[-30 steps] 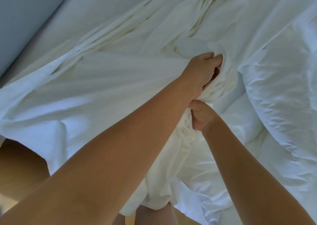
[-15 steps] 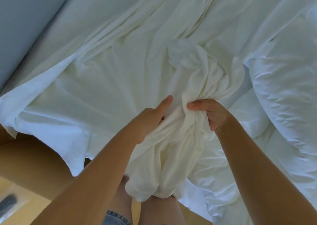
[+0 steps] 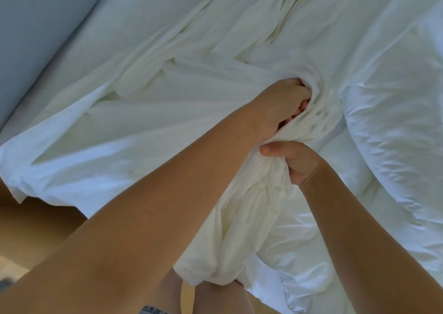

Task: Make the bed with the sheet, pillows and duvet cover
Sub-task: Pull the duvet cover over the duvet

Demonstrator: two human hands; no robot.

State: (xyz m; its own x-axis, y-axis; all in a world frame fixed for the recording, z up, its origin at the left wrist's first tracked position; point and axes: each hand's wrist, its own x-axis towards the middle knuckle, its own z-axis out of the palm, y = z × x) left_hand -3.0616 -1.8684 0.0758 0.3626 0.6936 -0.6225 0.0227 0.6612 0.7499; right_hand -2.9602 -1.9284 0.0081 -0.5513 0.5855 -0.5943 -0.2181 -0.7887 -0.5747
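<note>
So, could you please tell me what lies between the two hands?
Only gathered cream fabric: in the head view, the left hand and the right hand grip the same bunch, one just beyond the other.

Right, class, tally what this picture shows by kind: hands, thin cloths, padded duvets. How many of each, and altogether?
Hands: 2, the left hand and the right hand, both gripping the cloth.
Cloths: 1, the thin cream cloth.
Duvets: 1, the puffy white duvet.
Total: 4

Soft, cool daylight brightens the white duvet (image 3: pixel 393 150) to near glare; the whole view seems slightly blurred.
</note>
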